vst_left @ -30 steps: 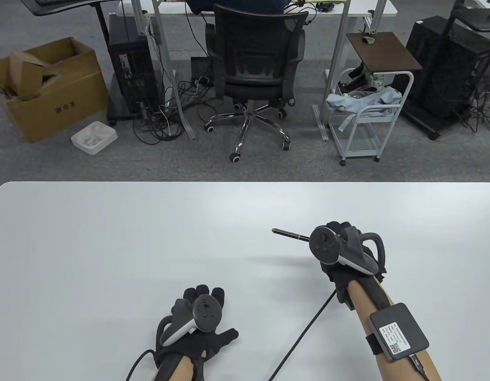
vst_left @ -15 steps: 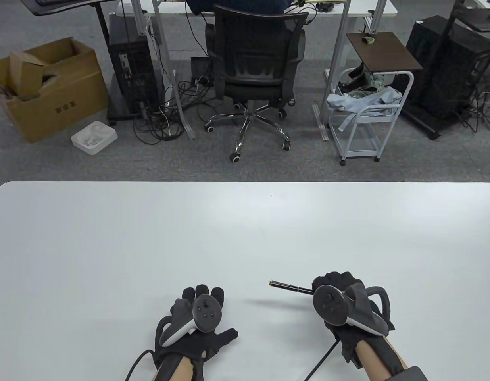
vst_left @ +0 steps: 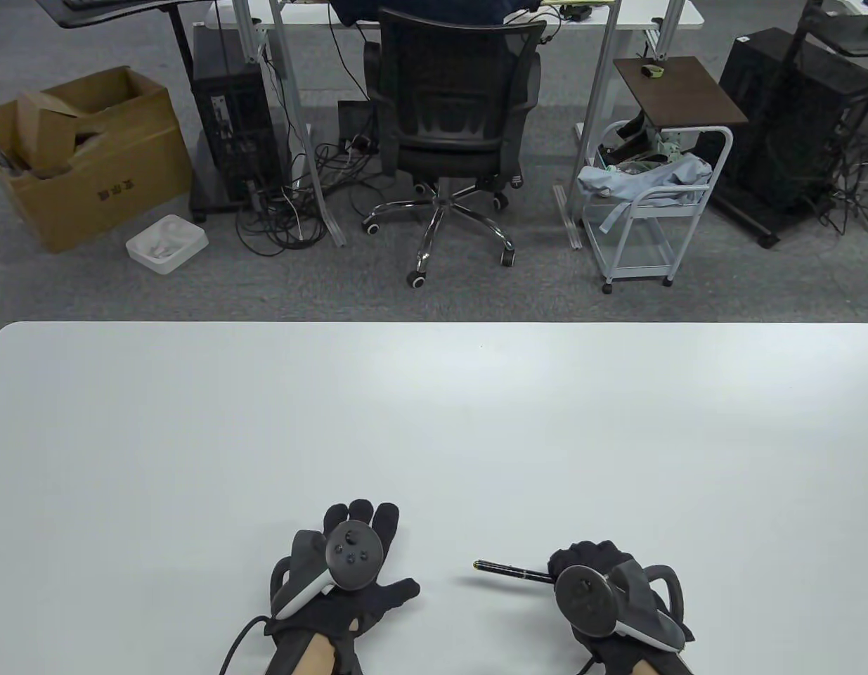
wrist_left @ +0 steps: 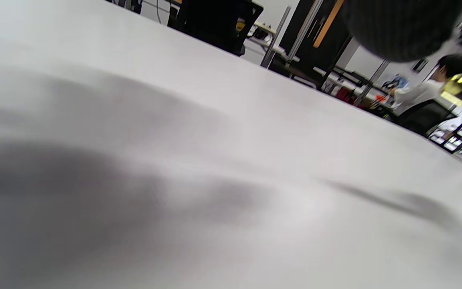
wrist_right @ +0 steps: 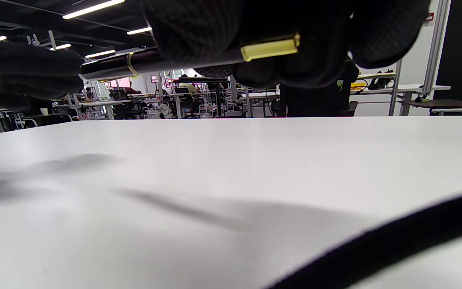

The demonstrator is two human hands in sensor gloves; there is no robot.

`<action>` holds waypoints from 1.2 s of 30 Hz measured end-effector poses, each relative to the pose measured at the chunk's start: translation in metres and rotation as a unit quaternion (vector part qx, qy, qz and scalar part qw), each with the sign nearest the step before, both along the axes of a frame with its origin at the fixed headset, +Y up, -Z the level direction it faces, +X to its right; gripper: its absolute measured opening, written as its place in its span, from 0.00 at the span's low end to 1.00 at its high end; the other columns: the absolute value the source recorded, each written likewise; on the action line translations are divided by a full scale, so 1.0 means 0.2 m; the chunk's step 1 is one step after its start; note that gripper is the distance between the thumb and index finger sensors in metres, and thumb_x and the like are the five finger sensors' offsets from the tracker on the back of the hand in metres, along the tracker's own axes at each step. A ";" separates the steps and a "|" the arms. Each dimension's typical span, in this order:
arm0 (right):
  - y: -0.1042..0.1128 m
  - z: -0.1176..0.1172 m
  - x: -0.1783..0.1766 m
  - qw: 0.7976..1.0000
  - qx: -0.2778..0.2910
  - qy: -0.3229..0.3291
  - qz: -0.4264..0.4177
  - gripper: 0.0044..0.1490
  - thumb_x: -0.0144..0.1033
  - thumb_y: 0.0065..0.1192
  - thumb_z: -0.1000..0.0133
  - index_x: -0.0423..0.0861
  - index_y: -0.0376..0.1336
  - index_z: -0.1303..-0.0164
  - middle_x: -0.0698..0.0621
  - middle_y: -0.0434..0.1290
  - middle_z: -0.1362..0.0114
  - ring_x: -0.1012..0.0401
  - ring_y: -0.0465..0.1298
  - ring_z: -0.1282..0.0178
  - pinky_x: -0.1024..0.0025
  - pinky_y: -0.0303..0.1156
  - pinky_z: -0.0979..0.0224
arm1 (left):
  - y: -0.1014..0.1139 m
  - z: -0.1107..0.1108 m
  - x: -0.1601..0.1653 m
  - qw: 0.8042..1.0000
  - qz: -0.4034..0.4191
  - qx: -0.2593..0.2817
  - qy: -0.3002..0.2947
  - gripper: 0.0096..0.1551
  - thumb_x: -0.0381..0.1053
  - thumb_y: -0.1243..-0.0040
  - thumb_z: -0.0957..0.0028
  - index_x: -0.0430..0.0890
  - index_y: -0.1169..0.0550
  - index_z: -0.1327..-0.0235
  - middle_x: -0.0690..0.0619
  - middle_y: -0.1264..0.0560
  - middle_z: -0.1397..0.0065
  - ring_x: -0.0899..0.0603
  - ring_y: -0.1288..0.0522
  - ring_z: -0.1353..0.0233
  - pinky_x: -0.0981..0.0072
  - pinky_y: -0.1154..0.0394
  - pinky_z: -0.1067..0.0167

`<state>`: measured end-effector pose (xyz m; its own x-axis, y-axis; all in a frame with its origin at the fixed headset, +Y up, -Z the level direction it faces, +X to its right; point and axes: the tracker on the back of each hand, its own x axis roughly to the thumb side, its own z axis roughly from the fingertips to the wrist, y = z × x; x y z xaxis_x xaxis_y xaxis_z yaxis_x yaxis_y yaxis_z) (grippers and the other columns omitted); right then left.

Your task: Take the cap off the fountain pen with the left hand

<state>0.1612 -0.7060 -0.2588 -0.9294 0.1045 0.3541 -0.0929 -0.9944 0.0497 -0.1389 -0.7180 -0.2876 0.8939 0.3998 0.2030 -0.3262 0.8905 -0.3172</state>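
Observation:
The fountain pen (vst_left: 511, 571) is black with gold bands and its cap is on. My right hand (vst_left: 578, 562) grips its right end near the table's front edge, with the pen pointing left just above the white table (vst_left: 434, 422). In the right wrist view the fingers (wrist_right: 303, 44) wrap the pen (wrist_right: 155, 62) beside a gold band. My left hand (vst_left: 388, 555) hovers with fingers spread, empty, a short gap left of the pen's free end. In the left wrist view only one gloved fingertip (wrist_left: 399, 28) shows.
A black cable (wrist_right: 375, 249) from the right glove lies on the table near the front edge. Beyond the far edge stand an office chair (vst_left: 451, 126), a white cart (vst_left: 644, 204) and a cardboard box (vst_left: 82, 155).
My right hand has carried the pen from mid-table back toward the front edge, closer to the left hand. My left hand has shifted slightly forward and stays empty.

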 end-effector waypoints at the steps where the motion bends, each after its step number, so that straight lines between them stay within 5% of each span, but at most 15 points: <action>1: 0.01 0.00 0.00 1.000 0.002 0.000 -0.004 0.29 0.30 0.55 0.49 0.36 0.59 0.37 0.38 0.68 0.36 0.43 0.70 0.41 0.40 0.65 0.30 | 0.05 0.01 0.01 1.000 0.005 0.019 -0.004 0.52 0.68 0.36 0.58 0.64 0.47 0.22 0.49 0.52 0.13 0.30 0.54 0.14 0.24 0.48 0.29; 6: 0.01 0.01 0.01 1.000 -0.004 0.006 -0.015 0.29 0.30 0.55 0.49 0.36 0.60 0.37 0.38 0.68 0.36 0.43 0.70 0.41 0.40 0.65 0.31 | 0.20 0.04 0.13 0.997 0.013 0.081 -0.009 0.44 0.65 0.32 0.58 0.60 0.32 0.26 0.53 0.36 0.17 0.35 0.39 0.17 0.27 0.39 0.31; 10: 0.01 0.01 0.00 1.000 -0.008 0.011 -0.007 0.29 0.31 0.55 0.49 0.36 0.60 0.37 0.38 0.68 0.36 0.43 0.70 0.41 0.40 0.65 0.30 | 0.23 0.04 0.30 0.996 -0.030 0.077 -0.017 0.40 0.62 0.30 0.57 0.55 0.27 0.29 0.51 0.29 0.22 0.28 0.33 0.21 0.27 0.33 0.34; 20: -0.01 0.03 -0.02 0.999 -0.023 0.029 -0.002 0.29 0.31 0.55 0.48 0.37 0.60 0.37 0.38 0.68 0.36 0.43 0.70 0.41 0.40 0.65 0.30 | 0.14 0.07 0.63 0.991 -0.084 0.071 -0.075 0.33 0.56 0.28 0.56 0.55 0.23 0.34 0.51 0.24 0.26 0.33 0.29 0.23 0.29 0.32 0.33; 25: -0.02 0.04 -0.04 0.999 -0.034 0.039 -0.006 0.29 0.30 0.55 0.48 0.37 0.60 0.37 0.38 0.68 0.36 0.43 0.70 0.41 0.40 0.65 0.30 | 0.07 0.10 0.68 0.986 -0.094 0.090 -0.107 0.24 0.53 0.30 0.54 0.58 0.18 0.42 0.56 0.20 0.33 0.41 0.24 0.32 0.35 0.33 0.32; 36: -0.04 0.05 -0.06 0.998 -0.031 0.054 0.008 0.28 0.31 0.57 0.47 0.40 0.62 0.37 0.40 0.68 0.33 0.42 0.69 0.38 0.39 0.63 0.28 | 0.04 0.12 0.69 0.980 -0.121 0.104 -0.123 0.22 0.50 0.30 0.57 0.53 0.14 0.47 0.54 0.15 0.41 0.44 0.15 0.47 0.46 0.21 0.41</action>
